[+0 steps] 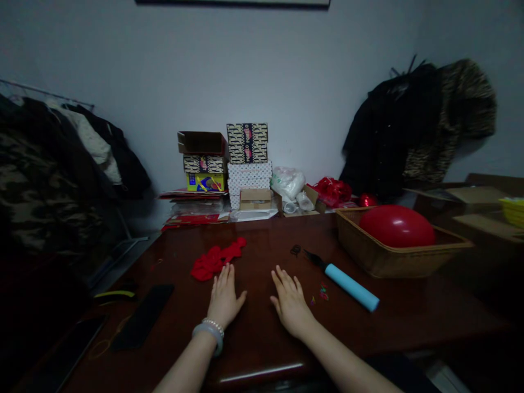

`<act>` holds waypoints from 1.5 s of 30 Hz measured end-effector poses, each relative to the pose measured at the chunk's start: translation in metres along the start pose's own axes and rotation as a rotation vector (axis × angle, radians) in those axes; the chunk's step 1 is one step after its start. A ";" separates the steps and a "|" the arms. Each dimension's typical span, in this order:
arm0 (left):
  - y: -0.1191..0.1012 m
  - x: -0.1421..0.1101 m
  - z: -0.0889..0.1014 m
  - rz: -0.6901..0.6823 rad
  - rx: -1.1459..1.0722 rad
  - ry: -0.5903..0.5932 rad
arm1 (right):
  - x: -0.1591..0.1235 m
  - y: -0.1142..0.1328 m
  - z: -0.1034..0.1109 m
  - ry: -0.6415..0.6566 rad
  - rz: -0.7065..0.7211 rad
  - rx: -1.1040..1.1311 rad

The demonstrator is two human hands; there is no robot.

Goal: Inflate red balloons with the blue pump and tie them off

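**Two open hands, palms down, holding nothing**

The left hand lies flat just beside a crumpled heap of red material. The right hand, also open, rests near a pale blue hand pump with a black nozzle, lying on the dark polished table.

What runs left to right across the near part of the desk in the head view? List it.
flat black rectangular pad → bare left hand → bare right hand → light-blue cylindrical hand pump → woven tan wicker basket
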State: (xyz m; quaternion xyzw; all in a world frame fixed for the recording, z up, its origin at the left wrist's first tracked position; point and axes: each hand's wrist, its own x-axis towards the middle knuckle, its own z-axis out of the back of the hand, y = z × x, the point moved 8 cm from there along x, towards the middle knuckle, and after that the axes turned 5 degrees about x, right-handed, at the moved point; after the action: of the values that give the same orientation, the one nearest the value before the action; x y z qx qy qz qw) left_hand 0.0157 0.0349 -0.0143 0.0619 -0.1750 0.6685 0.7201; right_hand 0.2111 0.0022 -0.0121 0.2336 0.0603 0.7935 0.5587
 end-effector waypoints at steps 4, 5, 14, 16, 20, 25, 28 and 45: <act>0.076 0.012 -0.020 0.381 -0.016 0.133 | 0.002 -0.003 -0.019 0.056 -0.010 0.042; 0.090 0.015 -0.024 0.438 -0.022 0.157 | 0.003 -0.005 -0.024 0.068 -0.008 0.051; 0.146 0.039 -0.053 0.618 -0.126 0.096 | 0.008 -0.022 -0.053 0.110 0.016 0.125; 0.150 0.043 -0.052 0.640 -0.227 0.018 | 0.009 -0.022 -0.056 0.119 0.025 0.124; 0.157 0.047 -0.038 0.656 -0.363 -0.067 | 0.012 -0.018 -0.057 0.129 0.031 0.114; 0.161 0.041 -0.004 0.693 -0.602 -0.228 | 0.011 -0.014 -0.055 0.170 0.017 0.133; 0.154 0.030 -0.001 0.824 -1.135 -0.375 | 0.007 -0.014 -0.051 0.154 0.008 0.166; -0.046 0.007 -0.036 0.527 -2.009 0.387 | 0.011 0.008 -0.041 0.235 -0.121 1.396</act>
State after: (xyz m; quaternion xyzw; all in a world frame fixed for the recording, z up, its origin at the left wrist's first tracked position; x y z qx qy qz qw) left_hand 0.0674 0.0487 -0.0390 -0.7103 -0.5381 0.3505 0.2883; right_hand 0.1835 0.0160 -0.0419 0.4461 0.6275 0.5570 0.3114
